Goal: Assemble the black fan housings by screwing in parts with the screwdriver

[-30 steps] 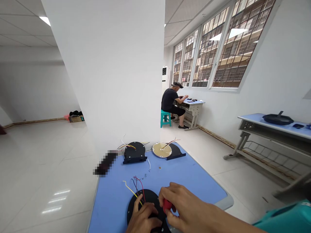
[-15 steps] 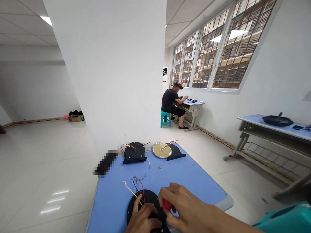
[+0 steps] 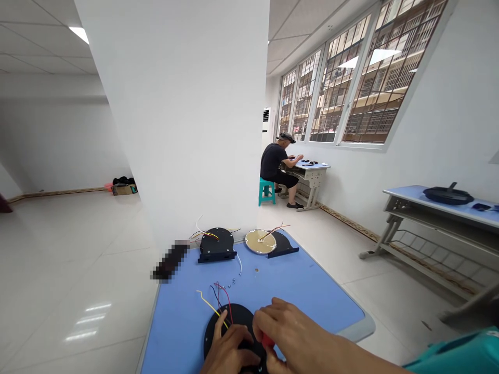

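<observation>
A black round plate (image 3: 210, 332) with yellow, red and dark wires coming out of it lies at the near edge of the blue table. My left hand (image 3: 230, 350) grips it from the near side, fingers spread across its top beside the wires. In my right hand (image 3: 286, 332) is a screwdriver (image 3: 267, 341); only part of its red handle shows between my curled fingers, and its tip is hidden. That hand is over the plate's right side. Several small screws (image 3: 230, 285) lie loose beyond the wires.
At the table's (image 3: 304, 291) far end are another black round unit (image 3: 217, 243) with wires and a tan disc (image 3: 260, 242) leaning on a black bracket. A blurred dark object (image 3: 170, 261) sits at the left edge. A person (image 3: 275, 161) sits at a farther desk.
My right hand has turned slightly around the red handle, so less of it shows. My left hand and the plate stay in place. The view has shifted a little.
</observation>
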Demonstrator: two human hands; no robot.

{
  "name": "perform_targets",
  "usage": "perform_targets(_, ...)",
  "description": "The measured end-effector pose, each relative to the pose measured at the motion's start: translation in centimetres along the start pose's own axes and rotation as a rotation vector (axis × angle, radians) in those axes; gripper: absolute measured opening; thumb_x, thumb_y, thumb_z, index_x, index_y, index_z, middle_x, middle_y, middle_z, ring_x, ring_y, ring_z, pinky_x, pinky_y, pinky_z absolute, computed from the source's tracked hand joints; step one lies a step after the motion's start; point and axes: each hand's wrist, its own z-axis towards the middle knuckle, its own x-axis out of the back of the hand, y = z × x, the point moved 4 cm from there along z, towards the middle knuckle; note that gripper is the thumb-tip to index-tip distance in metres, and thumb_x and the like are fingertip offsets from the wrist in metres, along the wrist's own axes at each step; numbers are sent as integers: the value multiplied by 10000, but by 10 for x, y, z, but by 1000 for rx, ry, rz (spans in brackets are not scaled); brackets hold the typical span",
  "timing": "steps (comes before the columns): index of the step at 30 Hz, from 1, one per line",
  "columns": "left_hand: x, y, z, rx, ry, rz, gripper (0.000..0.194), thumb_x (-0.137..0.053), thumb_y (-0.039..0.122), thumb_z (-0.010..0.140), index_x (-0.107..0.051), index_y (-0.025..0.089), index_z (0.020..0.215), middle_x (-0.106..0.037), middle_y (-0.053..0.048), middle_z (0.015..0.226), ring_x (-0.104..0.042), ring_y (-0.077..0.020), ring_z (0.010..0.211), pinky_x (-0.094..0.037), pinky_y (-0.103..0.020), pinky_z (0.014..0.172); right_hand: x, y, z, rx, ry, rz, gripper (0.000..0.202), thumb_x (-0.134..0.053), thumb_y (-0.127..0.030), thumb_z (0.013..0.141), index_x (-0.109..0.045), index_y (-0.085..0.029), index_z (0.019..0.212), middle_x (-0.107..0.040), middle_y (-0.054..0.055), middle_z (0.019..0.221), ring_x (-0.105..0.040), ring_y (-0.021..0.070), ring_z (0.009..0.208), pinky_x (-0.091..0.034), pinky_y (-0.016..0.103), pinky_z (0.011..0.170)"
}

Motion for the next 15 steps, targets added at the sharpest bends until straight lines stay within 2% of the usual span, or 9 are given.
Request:
perform_targets(7, 2, 2, -1, 17, -19, -38, 501, -767, 171, 722, -640, 445, 1122, -579, 39, 1221, -519, -197, 1221, 45, -613, 1153, -5, 2, -5, 15, 57, -47, 176, -518, -73, 732, -566, -175, 866, -683, 35, 851, -614, 173, 741, -439, 275, 794)
perform_targets(10, 4, 3, 0, 19, -18, -37, 431, -742, 198, 755, -652, 438, 1101, -586, 36, 1198, -531, -189, 1200, 36, -613, 1154, -15, 7, -1, -21, 27, -182, 73, -568, -208, 833, -586, -162, 887, -701, 41, 778, -625, 187, 652, -430, 293, 670)
perform_targets(12, 6, 4, 0, 21, -12, -32, 412, -740, 201, 750, -662, 431, 1083, -594, 38, 1182, -548, -183, 1172, 43, -608, 1156, -16, 8, 3, -34, -19, -281, 102, -546, -248, 883, -586, -155, 866, -695, 38, 705, -595, 178, 551, -397, 304, 600)
perform_targets(15, 10, 8, 0, 23, 2, -19, 446, -756, 173, 696, -673, 416, 1061, -627, 53, 1155, -579, -169, 1120, 62, -566, 1172, -7, 0, 3, 134, -23, -264, 31, -539, -164, 873, -561, -167, 851, -687, 20, 747, -584, 151, 597, -392, 286, 636)
